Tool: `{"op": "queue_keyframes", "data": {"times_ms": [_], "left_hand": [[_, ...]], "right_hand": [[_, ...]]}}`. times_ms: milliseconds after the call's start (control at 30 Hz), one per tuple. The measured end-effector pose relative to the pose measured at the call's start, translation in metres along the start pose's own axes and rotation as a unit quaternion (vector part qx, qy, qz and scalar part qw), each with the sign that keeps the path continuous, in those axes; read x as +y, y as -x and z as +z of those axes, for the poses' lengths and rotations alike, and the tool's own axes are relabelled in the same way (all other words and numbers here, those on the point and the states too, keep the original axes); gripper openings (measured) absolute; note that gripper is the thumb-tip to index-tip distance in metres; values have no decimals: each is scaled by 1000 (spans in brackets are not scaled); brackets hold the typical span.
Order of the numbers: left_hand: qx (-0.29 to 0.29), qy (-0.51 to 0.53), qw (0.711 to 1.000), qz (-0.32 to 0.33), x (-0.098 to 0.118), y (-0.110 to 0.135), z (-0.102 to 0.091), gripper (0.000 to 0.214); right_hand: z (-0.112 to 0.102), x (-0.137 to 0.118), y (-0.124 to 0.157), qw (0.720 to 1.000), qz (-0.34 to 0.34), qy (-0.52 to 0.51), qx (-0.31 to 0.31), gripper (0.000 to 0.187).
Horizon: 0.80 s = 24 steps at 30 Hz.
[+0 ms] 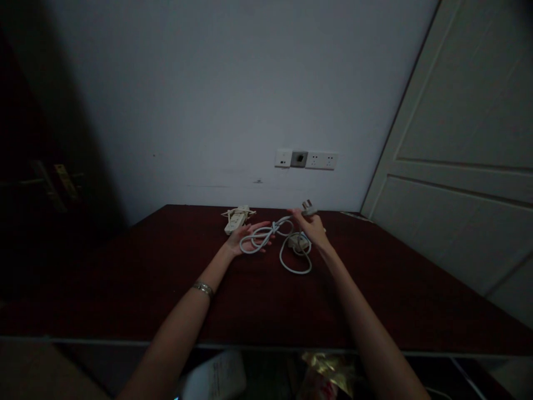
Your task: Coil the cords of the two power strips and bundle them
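Observation:
My left hand (239,240) is palm up with its fingers stretched out, and a knotted bundle of white power cord (249,252) lies across it. Close by, my right hand (315,230) is closed on the cord near its three-pin plug (308,209), whose prongs point up. From there the cord hangs in a loose loop toward the table. A pale block (298,243) sits below my right hand, partly hidden by the cord; its kind is hard to make out. Just beyond my left hand lies a white power strip (235,220) with its own cord wrapped around it.
Everything is over a dark red table (266,311). Wall sockets (321,160) are on the wall behind. A white panelled door (462,144) stands at the right, a dark door with a handle (65,180) at the left. Below the front edge are a white container (219,378) and gold wrapping (328,369).

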<state>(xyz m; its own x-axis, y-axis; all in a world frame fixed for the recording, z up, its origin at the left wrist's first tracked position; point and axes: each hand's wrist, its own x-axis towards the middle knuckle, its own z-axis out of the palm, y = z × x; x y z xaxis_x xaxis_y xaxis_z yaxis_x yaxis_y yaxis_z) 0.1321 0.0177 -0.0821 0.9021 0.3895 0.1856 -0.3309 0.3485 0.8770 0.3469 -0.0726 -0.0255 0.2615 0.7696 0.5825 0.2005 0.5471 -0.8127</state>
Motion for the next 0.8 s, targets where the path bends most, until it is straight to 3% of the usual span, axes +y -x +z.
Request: {"op": "queue_keyframes", "data": {"times_ms": [267,433,567,700,800], "left_hand": [[6,-43,999,7,2,1,2,81],[15,-18,1000,12,0,-2,9,73],[28,2,1000,9,-9,-8,6,67],[129,-86,988,0,-14,-12,0,51],[240,-214,947,19,-15,-15,-3,42]], "right_hand": [[3,35,13,993,29,-70,96,33],[-2,31,19,964,185,-192,9,46],[-7,21,18,942,204,-267,1,35],[-12,9,13,938,171,-296,58,29],[-20,-10,12,937,132,-316,61,30]]}}
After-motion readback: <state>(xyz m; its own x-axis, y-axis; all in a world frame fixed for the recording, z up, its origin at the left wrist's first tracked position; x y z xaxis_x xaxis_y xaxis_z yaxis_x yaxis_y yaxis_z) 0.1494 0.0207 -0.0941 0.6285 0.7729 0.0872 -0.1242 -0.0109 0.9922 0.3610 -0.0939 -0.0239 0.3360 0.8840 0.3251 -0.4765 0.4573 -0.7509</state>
